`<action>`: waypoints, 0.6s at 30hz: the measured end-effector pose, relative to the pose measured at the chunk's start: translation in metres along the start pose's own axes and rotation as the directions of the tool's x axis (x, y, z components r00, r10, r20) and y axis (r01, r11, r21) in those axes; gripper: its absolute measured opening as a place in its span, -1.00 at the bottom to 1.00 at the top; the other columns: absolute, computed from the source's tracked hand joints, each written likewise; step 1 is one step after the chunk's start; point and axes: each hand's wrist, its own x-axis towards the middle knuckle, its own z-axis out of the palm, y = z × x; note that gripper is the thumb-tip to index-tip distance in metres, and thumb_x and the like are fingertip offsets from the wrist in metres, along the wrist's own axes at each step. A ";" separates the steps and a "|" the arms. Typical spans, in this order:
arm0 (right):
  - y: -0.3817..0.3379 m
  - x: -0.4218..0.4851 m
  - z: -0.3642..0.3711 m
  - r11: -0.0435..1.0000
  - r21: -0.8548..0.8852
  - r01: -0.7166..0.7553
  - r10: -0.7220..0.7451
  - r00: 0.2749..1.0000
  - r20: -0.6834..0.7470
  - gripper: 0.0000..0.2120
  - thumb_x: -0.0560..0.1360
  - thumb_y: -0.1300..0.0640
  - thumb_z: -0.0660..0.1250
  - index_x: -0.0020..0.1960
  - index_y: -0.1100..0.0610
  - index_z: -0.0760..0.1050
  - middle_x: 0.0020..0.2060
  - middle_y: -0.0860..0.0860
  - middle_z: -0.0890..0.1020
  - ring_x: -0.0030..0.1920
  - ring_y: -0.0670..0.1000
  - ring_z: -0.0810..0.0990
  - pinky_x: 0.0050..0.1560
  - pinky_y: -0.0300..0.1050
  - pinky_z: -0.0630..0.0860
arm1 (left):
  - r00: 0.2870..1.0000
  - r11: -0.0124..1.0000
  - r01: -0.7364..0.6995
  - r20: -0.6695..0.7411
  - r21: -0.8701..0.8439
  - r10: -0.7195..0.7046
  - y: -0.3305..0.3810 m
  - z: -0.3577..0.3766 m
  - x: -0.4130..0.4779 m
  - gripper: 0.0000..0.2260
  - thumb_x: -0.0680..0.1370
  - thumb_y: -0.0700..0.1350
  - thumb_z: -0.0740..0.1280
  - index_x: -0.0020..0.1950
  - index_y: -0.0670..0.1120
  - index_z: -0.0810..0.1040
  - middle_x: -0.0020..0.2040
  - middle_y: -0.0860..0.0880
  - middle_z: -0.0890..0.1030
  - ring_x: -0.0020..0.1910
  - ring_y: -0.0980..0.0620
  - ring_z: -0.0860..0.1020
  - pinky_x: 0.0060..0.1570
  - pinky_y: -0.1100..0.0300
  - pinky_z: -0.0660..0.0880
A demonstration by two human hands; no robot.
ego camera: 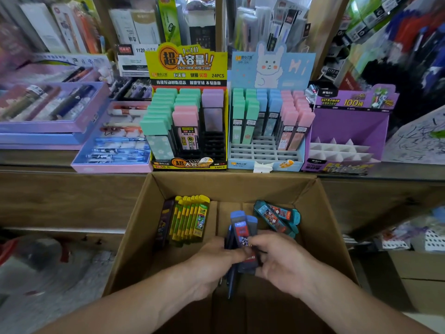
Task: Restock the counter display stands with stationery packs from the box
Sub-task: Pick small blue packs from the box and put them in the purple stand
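Currently gathering stock: left hand [212, 263] and right hand [280, 257] close together around a bundle of dark blue packs [242, 233], fingers curled onto it, inside the box [322, 220]. Judged next: lift bundle forward and up to the purple stand [349, 131], beyond the right hand, slots vacant. Teal packs [277, 218] lie just ahead.

box [320, 213] before counter [48, 162] | three display stands [187, 128] side by side on counter
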 end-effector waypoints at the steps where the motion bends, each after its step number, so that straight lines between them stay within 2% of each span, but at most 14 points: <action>1: 0.000 -0.001 0.001 1.000 0.014 -0.011 0.011 1.000 -0.006 -0.78 0.63 0.32 0.26 0.18 0.21 0.64 -0.06 0.17 0.76 -0.12 0.10 0.75 -0.12 0.09 0.66 | 1.000 1.000 0.007 0.018 -0.027 -0.007 0.001 0.001 -0.001 -0.88 0.57 -0.16 0.44 0.08 -0.01 0.67 -0.04 -0.03 0.77 0.05 -0.01 0.71 0.17 0.04 0.58; 3: 0.002 -0.002 0.002 0.999 0.036 -0.034 0.035 0.999 -0.010 -0.77 0.64 0.30 0.27 0.24 0.22 0.62 0.07 0.21 0.73 0.07 0.19 0.72 -0.09 0.09 0.67 | 0.998 0.998 0.018 0.054 -0.058 -0.015 0.001 0.003 -0.003 -0.88 0.61 -0.16 0.39 0.11 -0.03 0.67 0.00 -0.05 0.76 0.09 -0.04 0.70 0.28 -0.05 0.55; 5: 0.003 -0.003 0.003 0.998 0.043 -0.046 0.046 0.999 -0.007 -0.76 0.64 0.30 0.26 0.26 0.23 0.61 0.13 0.24 0.70 0.16 0.23 0.68 -0.05 0.10 0.67 | 0.997 0.998 0.024 0.079 -0.065 -0.019 0.000 0.003 -0.003 -0.86 0.63 -0.14 0.36 0.13 -0.04 0.68 0.01 -0.05 0.76 0.11 -0.04 0.69 0.31 -0.07 0.52; 8: 0.001 -0.004 0.002 0.999 0.036 -0.037 0.037 0.999 -0.006 -0.76 0.64 0.30 0.27 0.25 0.23 0.62 0.11 0.23 0.71 0.16 0.23 0.68 0.05 0.12 0.66 | 0.995 0.998 0.019 0.096 -0.060 -0.013 0.000 0.000 -0.001 -0.84 0.64 -0.12 0.34 0.18 -0.03 0.65 0.03 -0.04 0.76 0.12 -0.03 0.68 0.31 -0.06 0.52; 12: 0.000 -0.003 0.002 1.000 -0.015 -0.016 0.015 1.000 -0.015 -0.76 0.62 0.32 0.28 0.24 0.22 0.61 0.08 0.19 0.74 0.15 0.19 0.68 0.28 0.15 0.55 | 0.994 0.999 -0.038 0.101 0.021 0.036 0.000 -0.003 0.000 -0.80 0.64 -0.08 0.34 0.26 0.05 0.56 0.11 0.01 0.73 0.13 0.05 0.67 0.20 0.07 0.55; 15: 0.001 -0.004 0.004 0.999 -0.023 -0.035 0.035 0.999 -0.019 -0.75 0.62 0.37 0.25 0.21 0.22 0.61 0.09 0.21 0.73 0.15 0.21 0.68 0.25 0.20 0.58 | 0.997 0.997 -0.064 0.046 0.040 0.062 0.001 -0.005 0.001 -0.79 0.62 -0.07 0.37 0.26 0.06 0.55 0.16 -0.03 0.69 0.17 0.02 0.64 0.25 -0.02 0.55; 18: 0.000 -0.003 0.005 1.000 -0.012 -0.022 0.022 1.000 -0.014 -0.74 0.63 0.39 0.23 0.19 0.22 0.64 0.09 0.21 0.73 0.16 0.21 0.68 0.11 0.13 0.64 | 0.997 0.998 -0.063 0.032 -0.010 0.063 0.002 -0.006 0.002 -0.78 0.61 -0.10 0.39 0.26 -0.01 0.57 0.11 -0.10 0.72 0.13 -0.06 0.69 0.26 -0.14 0.57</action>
